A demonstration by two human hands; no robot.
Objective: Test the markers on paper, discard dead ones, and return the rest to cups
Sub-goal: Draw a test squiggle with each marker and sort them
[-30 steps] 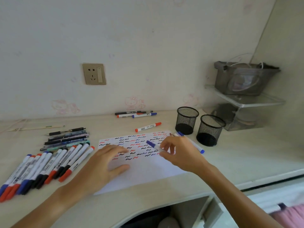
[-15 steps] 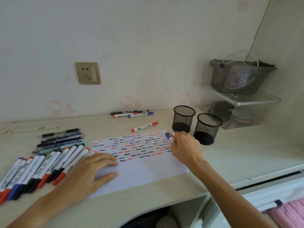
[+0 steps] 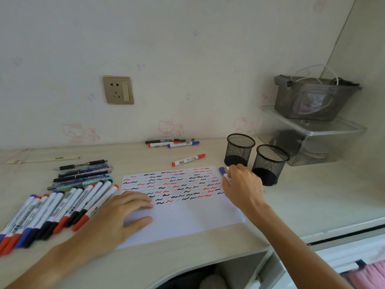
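Desk (image 3: 302, 197) — right hand (image 3: 242, 187) grips marker (image 3: 224, 174), tip pointing away-left.

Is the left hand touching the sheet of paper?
Touching. The head view shows the left hand lying flat, fingers and thumb straight, pressing on the paper.

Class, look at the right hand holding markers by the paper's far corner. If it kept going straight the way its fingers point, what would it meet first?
Most likely the nearer-left mesh cup. The right hand points up-left with its blue-capped markers, though depth is hard to judge.
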